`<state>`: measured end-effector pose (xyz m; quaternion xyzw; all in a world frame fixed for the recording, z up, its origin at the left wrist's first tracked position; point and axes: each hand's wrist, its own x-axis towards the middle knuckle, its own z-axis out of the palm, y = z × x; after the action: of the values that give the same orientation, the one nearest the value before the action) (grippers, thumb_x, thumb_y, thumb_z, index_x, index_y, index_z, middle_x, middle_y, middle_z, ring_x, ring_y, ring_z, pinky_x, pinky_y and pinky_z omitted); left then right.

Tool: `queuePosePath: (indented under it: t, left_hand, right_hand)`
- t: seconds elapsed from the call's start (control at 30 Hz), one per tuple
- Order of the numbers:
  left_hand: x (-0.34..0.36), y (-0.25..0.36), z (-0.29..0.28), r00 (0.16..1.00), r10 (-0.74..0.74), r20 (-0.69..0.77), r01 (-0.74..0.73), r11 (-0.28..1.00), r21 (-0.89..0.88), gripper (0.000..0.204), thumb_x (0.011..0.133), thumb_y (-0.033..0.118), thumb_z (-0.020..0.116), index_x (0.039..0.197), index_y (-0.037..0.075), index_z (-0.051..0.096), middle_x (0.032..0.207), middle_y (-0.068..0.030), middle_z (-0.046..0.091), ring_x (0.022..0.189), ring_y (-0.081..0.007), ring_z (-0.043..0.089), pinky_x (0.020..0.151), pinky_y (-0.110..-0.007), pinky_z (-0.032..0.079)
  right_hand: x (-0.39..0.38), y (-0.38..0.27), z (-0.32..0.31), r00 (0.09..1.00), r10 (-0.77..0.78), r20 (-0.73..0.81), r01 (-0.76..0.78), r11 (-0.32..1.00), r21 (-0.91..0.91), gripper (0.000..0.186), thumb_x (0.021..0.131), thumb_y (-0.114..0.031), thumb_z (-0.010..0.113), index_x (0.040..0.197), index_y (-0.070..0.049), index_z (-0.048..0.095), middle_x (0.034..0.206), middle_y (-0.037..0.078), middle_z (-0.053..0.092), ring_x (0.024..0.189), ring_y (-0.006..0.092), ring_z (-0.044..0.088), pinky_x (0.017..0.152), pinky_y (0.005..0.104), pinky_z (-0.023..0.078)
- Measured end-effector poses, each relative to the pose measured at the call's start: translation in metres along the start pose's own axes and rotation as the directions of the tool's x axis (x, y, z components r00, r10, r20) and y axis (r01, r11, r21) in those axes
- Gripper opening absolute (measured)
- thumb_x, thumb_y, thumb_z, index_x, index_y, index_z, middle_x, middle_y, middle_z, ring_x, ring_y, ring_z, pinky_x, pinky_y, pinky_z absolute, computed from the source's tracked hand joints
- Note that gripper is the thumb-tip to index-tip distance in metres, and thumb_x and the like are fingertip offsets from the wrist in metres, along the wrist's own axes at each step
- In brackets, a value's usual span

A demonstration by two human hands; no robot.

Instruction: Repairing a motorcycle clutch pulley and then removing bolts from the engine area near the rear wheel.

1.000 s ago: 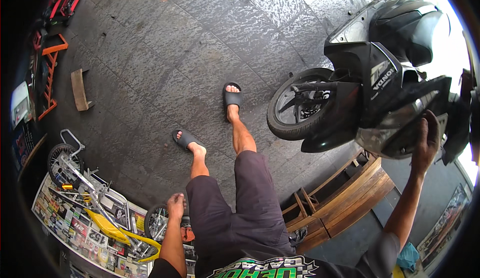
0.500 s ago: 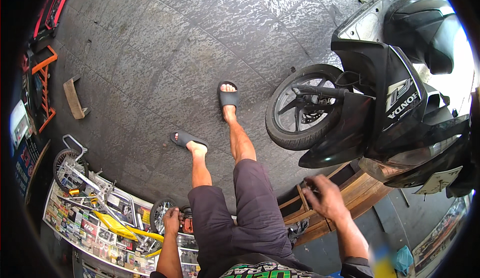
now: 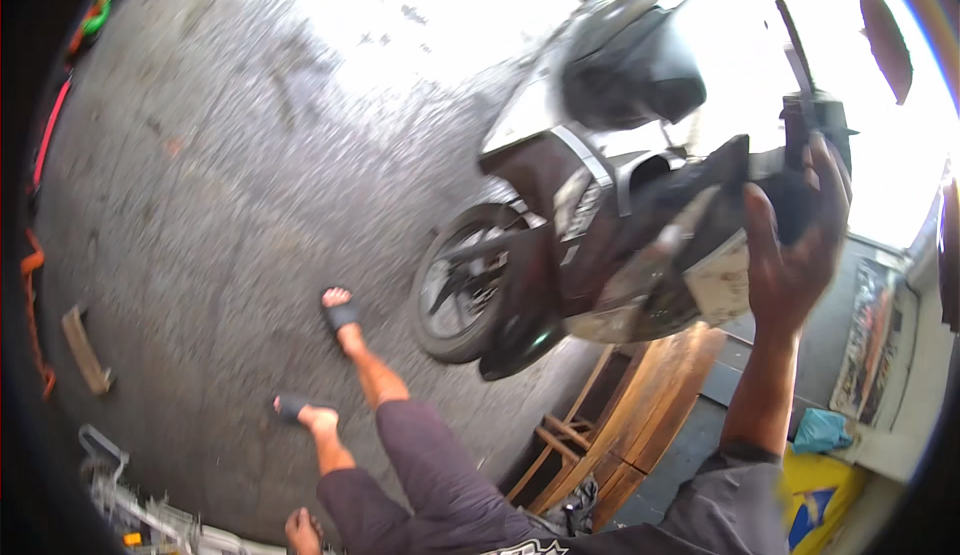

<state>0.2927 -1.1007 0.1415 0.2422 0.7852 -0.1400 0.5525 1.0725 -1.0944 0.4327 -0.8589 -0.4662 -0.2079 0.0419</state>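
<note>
Dark floor [image 3: 230, 205]; scooter [image 3: 595, 275] approx. 9–10 o'clock from R hand [image 3: 795, 265], the nearer; long axis approx. 7-to-1, handlebar [image 3: 836, 120] at 12. R thumb/fingers spread, contact unclear. L hand [image 3: 303, 533] at view's 7 o'clock, grasp unclear.

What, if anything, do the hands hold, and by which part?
The right hand is at the scooter's handlebar; whether it grips cannot be told. Left hand: nothing visible.

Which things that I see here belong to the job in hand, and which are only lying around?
Apparently in the job:
glossy black motor scooter
right hand, raised at its front end; contact unclear

Apparently just lying about:
large brown wooden furniture piece
small brown board on the floor
crumpled light-blue bag
</note>
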Motion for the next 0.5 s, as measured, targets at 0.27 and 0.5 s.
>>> queuePosePath:
  t: [0.27,0.5]
  left_hand:
    - [0.004,-0.003,0.012,0.998,0.021,-0.059,-0.021,1.000,0.002,0.017,0.094,0.022,0.057,0.093,0.005,0.056,0.062,-0.0009,0.052,0.046,-0.0102,0.047,0.040,-0.025,0.038]
    - [-0.007,-0.005,0.046,0.999,-0.024,-0.039,0.025,0.999,0.046,0.026,0.094,0.026,0.057,0.104,0.002,0.059,0.071,-0.0023,0.057,0.054,-0.0108,0.053,0.047,-0.025,0.043]
  right_hand:
    - [0.112,0.081,0.012,0.848,0.355,0.394,-0.245,0.921,-0.304,0.094,0.072,-0.024,0.080,0.145,-0.001,0.026,0.142,0.021,0.041,0.133,0.0313,0.039,0.107,0.0430,0.035]
    - [0.174,0.196,0.017,0.772,0.075,0.631,-0.097,0.995,0.001,0.102,0.067,-0.020,0.083,0.147,0.000,0.022,0.148,0.029,0.027,0.138,0.0313,0.030,0.112,0.0430,0.028]
